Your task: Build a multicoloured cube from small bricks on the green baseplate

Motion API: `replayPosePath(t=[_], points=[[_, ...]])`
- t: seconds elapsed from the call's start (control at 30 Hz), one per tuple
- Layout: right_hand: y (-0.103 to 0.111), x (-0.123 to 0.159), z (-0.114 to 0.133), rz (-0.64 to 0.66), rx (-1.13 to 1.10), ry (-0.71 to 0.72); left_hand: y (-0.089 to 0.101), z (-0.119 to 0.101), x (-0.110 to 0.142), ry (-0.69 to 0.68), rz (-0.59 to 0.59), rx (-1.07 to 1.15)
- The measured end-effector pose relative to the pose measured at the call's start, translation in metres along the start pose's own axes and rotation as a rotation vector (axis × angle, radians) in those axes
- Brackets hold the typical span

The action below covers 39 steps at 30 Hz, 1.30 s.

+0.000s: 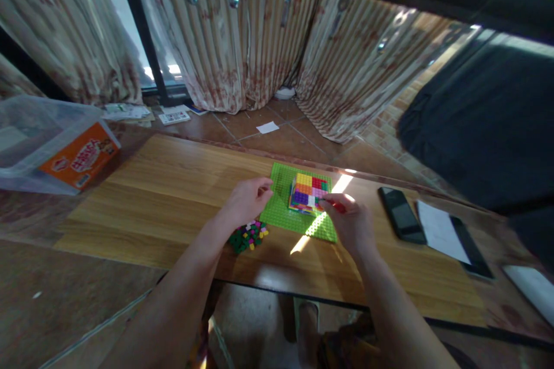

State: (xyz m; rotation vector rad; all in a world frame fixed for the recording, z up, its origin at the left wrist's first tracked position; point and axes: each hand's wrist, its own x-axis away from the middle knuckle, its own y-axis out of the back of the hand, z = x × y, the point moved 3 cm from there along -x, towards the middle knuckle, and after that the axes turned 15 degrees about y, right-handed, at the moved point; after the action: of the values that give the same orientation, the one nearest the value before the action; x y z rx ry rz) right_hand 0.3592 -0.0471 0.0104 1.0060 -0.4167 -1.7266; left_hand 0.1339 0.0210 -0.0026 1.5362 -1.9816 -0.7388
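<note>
A green studded baseplate lies on the wooden table with a block of colourful toy bricks built up on it, its top showing yellow, orange, red, pink, purple and white. My right hand is at the right side of this block, fingers pinched around what looks like a small red brick; the fingers partly hide it. My left hand hovers by the plate's left edge, fingers curved and apart, nothing visible in them. Just below that hand lies a pile of loose toy bricks, mostly dark green.
A black phone lies on the table at the right, beside a white paper over a dark flat device. A clear plastic bin with an orange label stands at the left. Curtains hang behind the table.
</note>
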Motion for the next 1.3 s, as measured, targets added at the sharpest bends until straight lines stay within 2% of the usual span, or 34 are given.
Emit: replayPosePath(t=[0.17,0.5,0.6,0.73,0.97,1.17,1.3], points=[[-0.002,0.000,-0.003,-0.026,-0.066,-0.022,-0.001,0.002,-0.001,-0.013,0.002,0.012],[0.002,0.001,-0.002,-0.014,-0.014,0.011,-0.003,0.006,-0.001,-0.023,-0.005,0.023],[0.002,0.001,-0.001,-0.021,-0.029,0.015,-0.003,0.003,0.000,-0.016,0.007,0.032],[0.002,0.002,0.000,-0.012,0.072,0.004,-0.009,-0.008,0.006,-0.029,0.035,0.058],[0.000,-0.002,0.002,-0.038,0.132,0.086,-0.028,-0.024,0.016,-0.205,0.092,0.073],[-0.003,0.000,-0.001,-0.033,0.177,0.150,-0.029,-0.025,0.019,-0.265,0.107,0.029],[-0.006,0.004,-0.002,-0.043,0.270,0.275,-0.029,-0.026,0.020,-0.278,0.099,-0.002]])
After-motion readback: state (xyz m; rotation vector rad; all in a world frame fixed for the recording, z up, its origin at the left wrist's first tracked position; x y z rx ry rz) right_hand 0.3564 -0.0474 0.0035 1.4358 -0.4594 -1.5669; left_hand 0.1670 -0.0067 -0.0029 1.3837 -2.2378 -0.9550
